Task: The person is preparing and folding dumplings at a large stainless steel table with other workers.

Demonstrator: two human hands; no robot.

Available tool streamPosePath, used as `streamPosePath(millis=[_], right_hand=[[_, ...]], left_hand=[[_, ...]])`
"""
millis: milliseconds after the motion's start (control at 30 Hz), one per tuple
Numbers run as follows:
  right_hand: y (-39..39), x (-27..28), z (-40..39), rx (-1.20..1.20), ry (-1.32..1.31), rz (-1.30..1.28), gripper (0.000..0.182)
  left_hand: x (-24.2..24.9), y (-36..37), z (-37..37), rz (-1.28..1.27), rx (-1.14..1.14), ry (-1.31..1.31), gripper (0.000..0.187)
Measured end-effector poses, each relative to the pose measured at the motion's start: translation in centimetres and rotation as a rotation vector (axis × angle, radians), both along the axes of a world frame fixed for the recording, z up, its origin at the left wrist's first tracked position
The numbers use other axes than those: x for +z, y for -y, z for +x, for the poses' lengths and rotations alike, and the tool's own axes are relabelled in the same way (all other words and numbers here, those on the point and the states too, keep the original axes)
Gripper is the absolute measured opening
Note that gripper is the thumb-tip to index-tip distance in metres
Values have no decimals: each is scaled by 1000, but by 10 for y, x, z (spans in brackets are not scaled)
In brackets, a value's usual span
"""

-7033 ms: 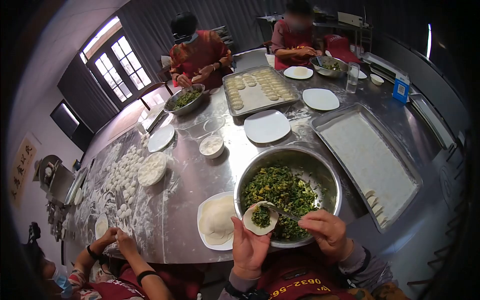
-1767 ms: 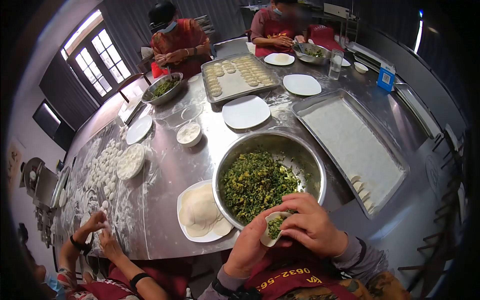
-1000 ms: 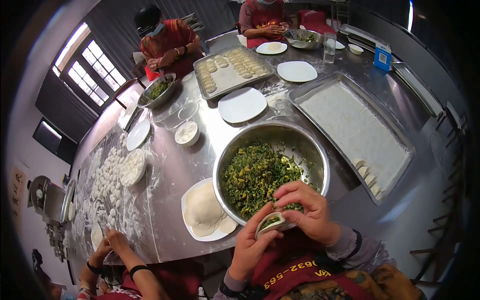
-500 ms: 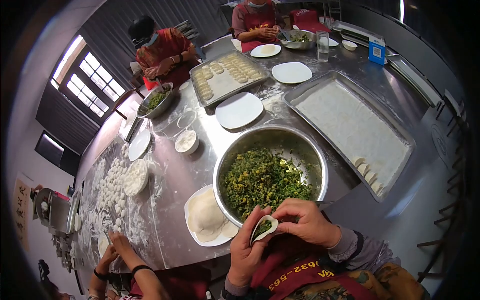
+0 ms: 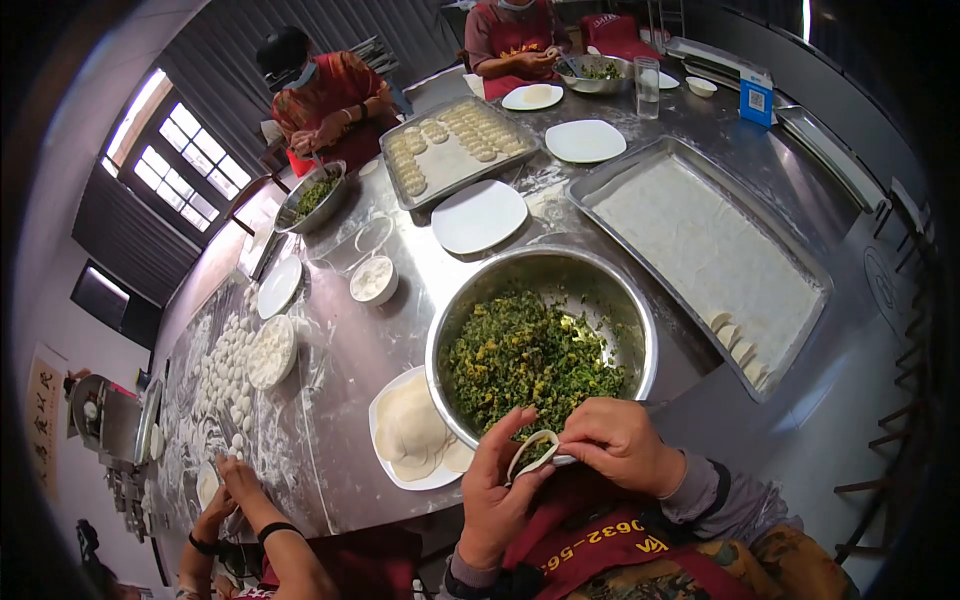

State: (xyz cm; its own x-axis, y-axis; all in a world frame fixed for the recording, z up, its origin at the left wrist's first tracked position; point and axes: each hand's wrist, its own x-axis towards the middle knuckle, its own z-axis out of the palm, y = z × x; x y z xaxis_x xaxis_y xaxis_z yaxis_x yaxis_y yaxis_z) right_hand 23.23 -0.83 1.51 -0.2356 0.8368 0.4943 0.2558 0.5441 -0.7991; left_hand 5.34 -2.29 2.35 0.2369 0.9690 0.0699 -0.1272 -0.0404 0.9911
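A dumpling (image 5: 533,454), its round wrapper folded partly over green filling, sits between my two hands in front of the big steel bowl. My left hand (image 5: 492,500) cups it from the left with thumb and fingers. At its right end, the fingers of my right hand (image 5: 620,447) pinch the wrapper's edge. Just beyond, the steel bowl (image 5: 640,300) holds chopped green and yellow filling (image 5: 525,360). Left of the bowl, a stack of flat dough wrappers (image 5: 412,435) lies on a white plate (image 5: 380,385).
A metal tray (image 5: 690,230) at right carries several dumplings (image 5: 738,350) in its near corner. Another tray (image 5: 465,150) of dumplings stands farther back. Dough pieces (image 5: 230,370) and a flour bowl (image 5: 272,355) are at left. A co-worker's hands (image 5: 240,485) work there; two more people stand across the table.
My left hand has shifted slightly, and the dumpling has turned so its opening looks narrower. My right hand still pinches its edge, a little farther right.
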Motion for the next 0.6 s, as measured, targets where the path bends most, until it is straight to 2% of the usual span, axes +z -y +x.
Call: streamPosePath(millis=[67,167,200,267,600], right_hand=[[1,0,-1,-42,18,63,10],[2,-2,-5,-70,-32,39,12],[3,1,-5,-72,-59,-23,12],[7,7,-5,-77,-111,-154,11],[8,-3,-4,-36,-132,-186,10]], left_hand=[[-5,1,-3,-41,48,12,47],[-10,0,-5,39,77,-39,34],[-11,-1,-4,12,91,24,29],[-11,-2,-4,32,99,29,30],[-10,1,2,-9,49,115,33]])
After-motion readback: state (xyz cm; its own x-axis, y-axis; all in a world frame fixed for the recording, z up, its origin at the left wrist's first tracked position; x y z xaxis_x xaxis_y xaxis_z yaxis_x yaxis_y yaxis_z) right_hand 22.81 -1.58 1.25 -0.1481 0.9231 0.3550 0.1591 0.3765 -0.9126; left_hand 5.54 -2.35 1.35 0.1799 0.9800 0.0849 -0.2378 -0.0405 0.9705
